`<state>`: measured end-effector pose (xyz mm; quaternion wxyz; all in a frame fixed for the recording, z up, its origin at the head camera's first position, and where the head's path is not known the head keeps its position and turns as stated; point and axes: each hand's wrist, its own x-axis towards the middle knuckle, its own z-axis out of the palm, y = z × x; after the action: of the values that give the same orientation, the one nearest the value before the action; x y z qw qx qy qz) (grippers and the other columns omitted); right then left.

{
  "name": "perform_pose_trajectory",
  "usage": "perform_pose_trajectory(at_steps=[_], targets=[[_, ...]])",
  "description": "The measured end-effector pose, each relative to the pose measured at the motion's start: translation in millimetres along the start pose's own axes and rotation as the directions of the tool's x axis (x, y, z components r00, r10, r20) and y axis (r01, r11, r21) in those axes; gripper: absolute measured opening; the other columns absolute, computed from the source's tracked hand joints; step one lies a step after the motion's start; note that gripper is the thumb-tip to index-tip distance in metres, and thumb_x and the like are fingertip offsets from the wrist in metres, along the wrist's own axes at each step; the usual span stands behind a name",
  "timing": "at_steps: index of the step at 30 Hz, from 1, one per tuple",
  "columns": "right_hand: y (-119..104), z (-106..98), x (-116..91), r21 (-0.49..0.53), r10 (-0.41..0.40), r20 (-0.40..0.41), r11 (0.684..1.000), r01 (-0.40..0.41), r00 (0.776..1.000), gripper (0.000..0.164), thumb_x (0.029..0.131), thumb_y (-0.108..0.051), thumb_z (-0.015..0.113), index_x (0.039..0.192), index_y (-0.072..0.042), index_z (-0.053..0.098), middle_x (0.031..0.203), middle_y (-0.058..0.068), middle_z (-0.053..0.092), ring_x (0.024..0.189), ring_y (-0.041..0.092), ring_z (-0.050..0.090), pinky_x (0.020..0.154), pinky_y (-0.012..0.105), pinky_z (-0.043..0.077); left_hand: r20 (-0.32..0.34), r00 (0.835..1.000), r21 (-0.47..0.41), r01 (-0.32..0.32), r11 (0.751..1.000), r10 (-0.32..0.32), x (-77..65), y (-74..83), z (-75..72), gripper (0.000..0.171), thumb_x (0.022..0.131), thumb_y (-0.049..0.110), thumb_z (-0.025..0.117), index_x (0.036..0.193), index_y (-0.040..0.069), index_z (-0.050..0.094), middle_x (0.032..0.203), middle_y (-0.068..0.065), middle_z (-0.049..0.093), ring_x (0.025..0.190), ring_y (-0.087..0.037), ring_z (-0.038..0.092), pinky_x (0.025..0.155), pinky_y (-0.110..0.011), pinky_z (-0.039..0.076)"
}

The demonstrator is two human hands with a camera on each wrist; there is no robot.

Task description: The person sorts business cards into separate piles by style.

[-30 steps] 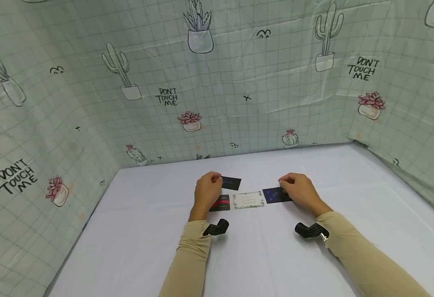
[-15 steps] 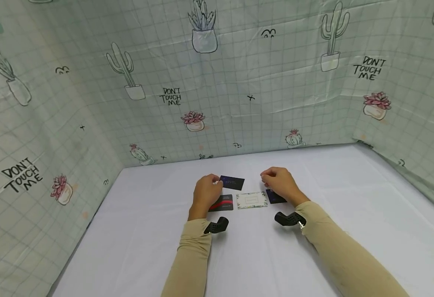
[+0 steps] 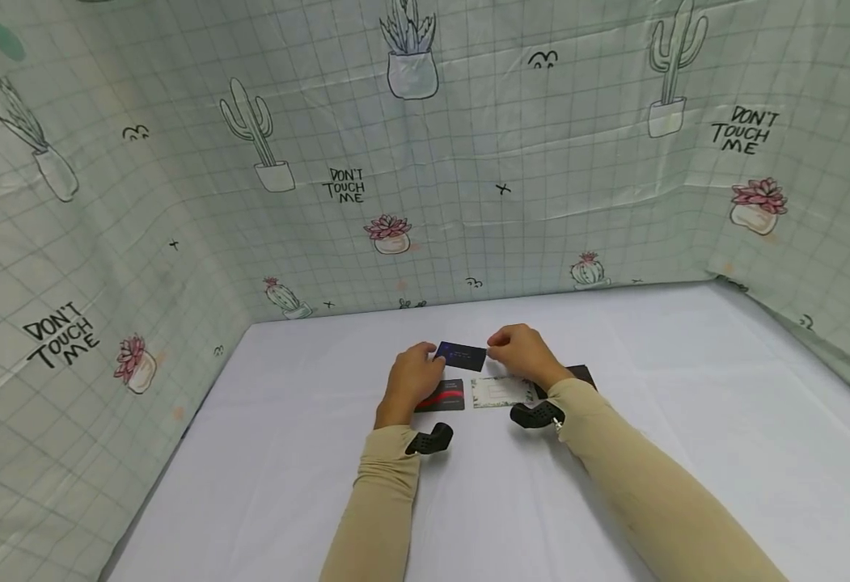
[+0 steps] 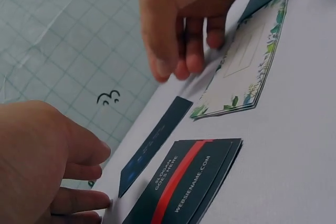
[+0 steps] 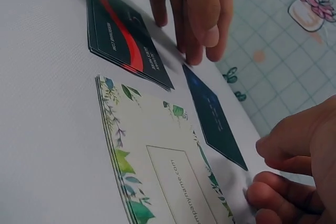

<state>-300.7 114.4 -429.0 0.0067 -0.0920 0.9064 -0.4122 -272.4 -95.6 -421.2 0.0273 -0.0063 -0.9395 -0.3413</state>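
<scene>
A single dark blue business card (image 3: 463, 356) lies on the white table behind a row of card piles. At its left end my left hand (image 3: 412, 377) has its thumb and fingertips close to the corner; the left wrist view has these fingers (image 4: 86, 200) loosely bent and not pinching it. My right hand (image 3: 526, 356) hovers by the card's right end, and the right wrist view has a small gap between fingertips and card (image 5: 216, 121). In front are a black pile with a red stripe (image 5: 123, 38) and a white leaf-bordered pile (image 4: 244, 64).
Another dark pile (image 3: 583, 374) sits at the right of the row, partly hidden by my right wrist. A patterned curtain (image 3: 468, 162) with cactus drawings rises behind the white table (image 3: 286, 453). Black wrist cameras (image 3: 430, 439) project inward from both sleeves.
My right hand has moved left from the right-hand dark pile to the single card's right end. My left hand stays by the card's left end, and the card lies in place.
</scene>
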Motion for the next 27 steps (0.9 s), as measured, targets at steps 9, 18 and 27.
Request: perform_pose_trajectory(at_steps=[9,18,27], targets=[[-14,3,4,-0.073,0.116,0.068,0.991,-0.111,0.991,0.032,0.09,-0.026,0.071,0.111,-0.002,0.07,0.122,0.018,0.064,0.107,0.031,0.059,0.092,0.046,0.048,0.047,0.999,0.026,-0.018,1.0,0.017,-5.2,4.2,6.8,0.043,0.1,0.025,0.057,0.138,0.006,0.059,0.13,-0.015,0.064,0.12,-0.032,0.06,0.1,-0.049,0.045],[-31,10,18,-0.213,0.152,0.172,0.97,-0.114,0.973,0.032,0.084,-0.023,0.079,0.101,0.0,0.065,0.096,0.009,0.065,0.088,0.024,0.06,0.084,0.042,0.051,0.058,0.998,-0.009,-0.024,1.0,0.025,-9.6,-6.6,-0.6,0.044,0.099,0.027,0.06,0.138,0.005,0.059,0.134,-0.015,0.062,0.128,-0.034,0.054,0.106,-0.05,0.04],[-32,8,19,-0.233,0.171,0.179,0.964,-0.128,0.969,0.041,0.083,-0.022,0.08,0.11,0.005,0.062,0.098,0.012,0.065,0.088,0.026,0.059,0.082,0.041,0.05,0.059,0.998,-0.059,-0.026,0.998,0.029,-7.2,-7.7,-0.9,0.046,0.098,0.028,0.061,0.138,0.006,0.058,0.137,-0.013,0.061,0.132,-0.034,0.05,0.109,-0.05,0.037]])
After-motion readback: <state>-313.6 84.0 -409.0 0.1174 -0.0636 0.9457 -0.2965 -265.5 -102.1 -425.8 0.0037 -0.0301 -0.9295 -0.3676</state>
